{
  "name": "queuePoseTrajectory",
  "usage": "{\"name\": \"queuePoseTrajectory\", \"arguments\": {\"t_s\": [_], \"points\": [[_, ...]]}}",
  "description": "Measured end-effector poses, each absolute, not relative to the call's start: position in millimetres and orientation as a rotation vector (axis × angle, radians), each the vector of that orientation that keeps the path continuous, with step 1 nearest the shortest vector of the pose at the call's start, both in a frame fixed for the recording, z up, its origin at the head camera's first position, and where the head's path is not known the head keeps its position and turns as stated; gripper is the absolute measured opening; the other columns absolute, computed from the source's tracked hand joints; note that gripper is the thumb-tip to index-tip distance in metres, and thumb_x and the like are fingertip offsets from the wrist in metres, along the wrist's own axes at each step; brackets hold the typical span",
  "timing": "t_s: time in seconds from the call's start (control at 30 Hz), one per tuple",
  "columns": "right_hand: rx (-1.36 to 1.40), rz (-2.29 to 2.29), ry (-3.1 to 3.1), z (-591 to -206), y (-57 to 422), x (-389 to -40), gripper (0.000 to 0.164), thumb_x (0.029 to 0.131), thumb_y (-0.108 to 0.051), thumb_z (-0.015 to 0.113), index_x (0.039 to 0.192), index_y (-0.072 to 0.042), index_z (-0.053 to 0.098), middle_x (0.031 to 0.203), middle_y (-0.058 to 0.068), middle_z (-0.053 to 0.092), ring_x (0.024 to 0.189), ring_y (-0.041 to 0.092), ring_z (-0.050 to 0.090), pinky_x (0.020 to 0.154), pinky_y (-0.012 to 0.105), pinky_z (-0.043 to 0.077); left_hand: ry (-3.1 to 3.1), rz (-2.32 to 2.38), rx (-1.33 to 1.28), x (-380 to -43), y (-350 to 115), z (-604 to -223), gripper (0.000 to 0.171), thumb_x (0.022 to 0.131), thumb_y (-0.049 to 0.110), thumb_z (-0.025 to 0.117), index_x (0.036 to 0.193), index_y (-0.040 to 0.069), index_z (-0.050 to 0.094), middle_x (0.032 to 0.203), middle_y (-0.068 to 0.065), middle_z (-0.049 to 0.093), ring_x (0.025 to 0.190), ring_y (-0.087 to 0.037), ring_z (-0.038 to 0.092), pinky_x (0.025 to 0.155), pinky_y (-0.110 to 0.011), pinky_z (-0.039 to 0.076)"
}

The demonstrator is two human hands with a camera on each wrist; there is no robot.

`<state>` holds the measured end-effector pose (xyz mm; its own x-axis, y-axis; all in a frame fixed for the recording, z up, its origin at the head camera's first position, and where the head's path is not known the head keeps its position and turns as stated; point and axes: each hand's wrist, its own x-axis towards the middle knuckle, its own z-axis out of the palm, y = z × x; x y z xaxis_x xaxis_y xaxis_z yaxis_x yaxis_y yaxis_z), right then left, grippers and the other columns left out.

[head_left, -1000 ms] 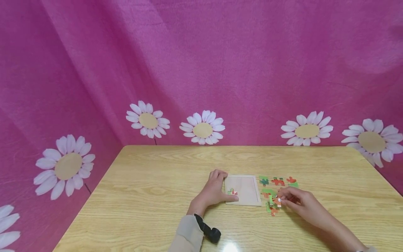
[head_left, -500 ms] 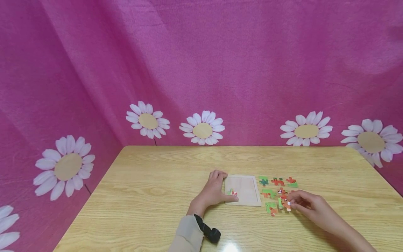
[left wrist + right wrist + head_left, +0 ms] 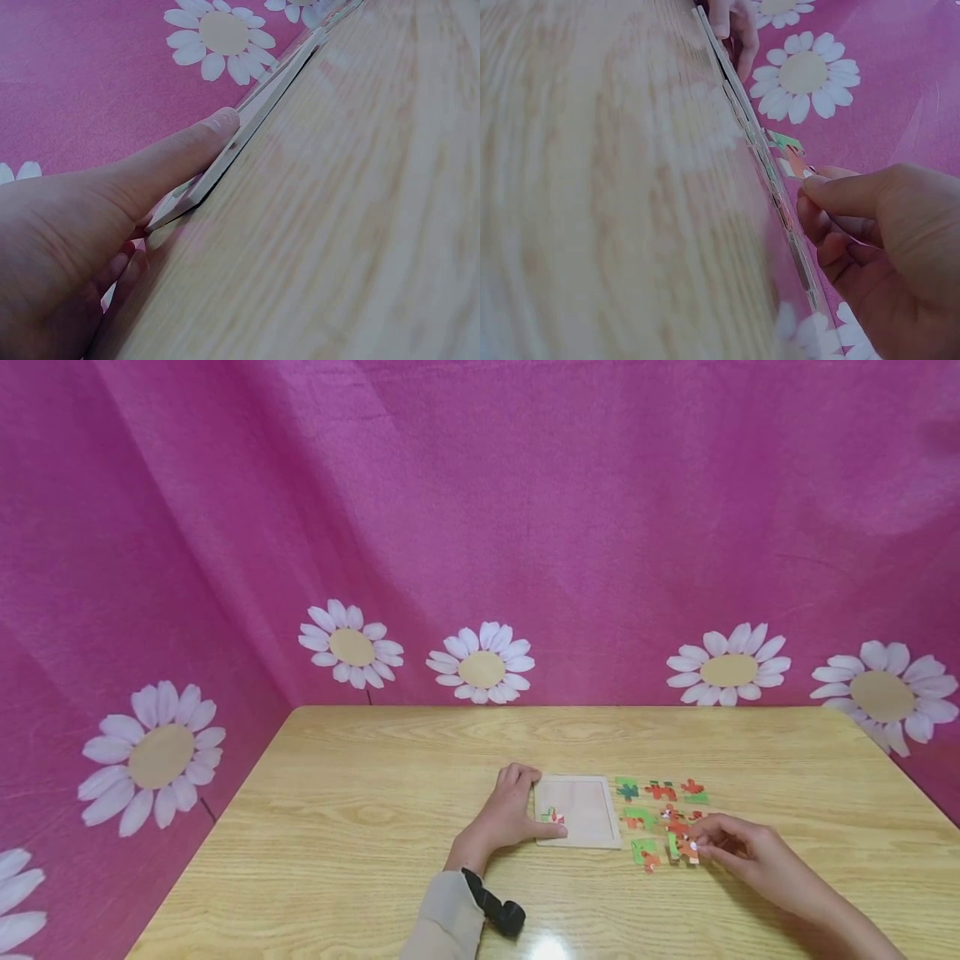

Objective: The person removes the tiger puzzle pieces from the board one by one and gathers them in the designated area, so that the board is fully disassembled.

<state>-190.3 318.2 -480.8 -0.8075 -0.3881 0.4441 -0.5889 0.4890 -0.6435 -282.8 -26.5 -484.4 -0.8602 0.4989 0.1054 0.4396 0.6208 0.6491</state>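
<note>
A square wooden puzzle tray [image 3: 588,814] lies on the table, one jigsaw piece [image 3: 553,817] seated in its lower left part. My left hand [image 3: 508,814] holds the tray along its left side, thumb laid over the front corner and fingers at the far left corner. In the left wrist view the thumb [image 3: 202,142] presses on the tray's rim. Right of the tray, my right hand [image 3: 738,852] pinches an orange and green puzzle piece [image 3: 684,846] between thumb and fingertips. The right wrist view has this puzzle piece [image 3: 791,154] tilted above the row of flat pieces.
Several loose green and orange puzzle pieces [image 3: 637,818] lie in rough rows just right of the tray. A black wrist strap [image 3: 495,906] is on the left forearm. Behind the wooden table [image 3: 375,827] hangs a pink curtain [image 3: 525,527] with white flowers.
My right hand has moved right with the pinched piece, from over the lower left loose piece to the right of it. My left hand and the tray have stayed put.
</note>
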Motion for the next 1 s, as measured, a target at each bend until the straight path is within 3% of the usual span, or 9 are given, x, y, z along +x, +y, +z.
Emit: {"name": "queuePoseTrajectory", "arguments": {"t_s": [0.7, 1.0], "points": [[0.792, 1.153, -2.617, -483.3, 320.7, -194.0, 0.02, 0.084, 0.011, 0.068, 0.097, -0.005, 0.067, 0.084, -0.011, 0.061, 0.074, 0.0, 0.053, 0.058, 0.018, 0.047, 2.755, 1.06, 0.787, -283.2, -26.0, -483.8, 0.088, 0.075, 0.046, 0.084, 0.139, 0.001, 0.045, 0.133, -0.005, 0.04, 0.126, -0.02, 0.034, 0.106, -0.032, 0.039], [0.867, 1.175, -2.547, -483.3, 320.7, -192.3, 0.023, 0.083, 0.012, 0.068, 0.1, -0.003, 0.067, 0.086, -0.004, 0.067, 0.076, 0.001, 0.06, 0.06, 0.016, 0.048, 2.752, 1.056, 0.787, -283.0, -25.3, -483.9, 0.088, 0.075, 0.046, 0.084, 0.14, 0.001, 0.045, 0.134, -0.005, 0.04, 0.126, -0.02, 0.034, 0.107, -0.032, 0.038]]}}
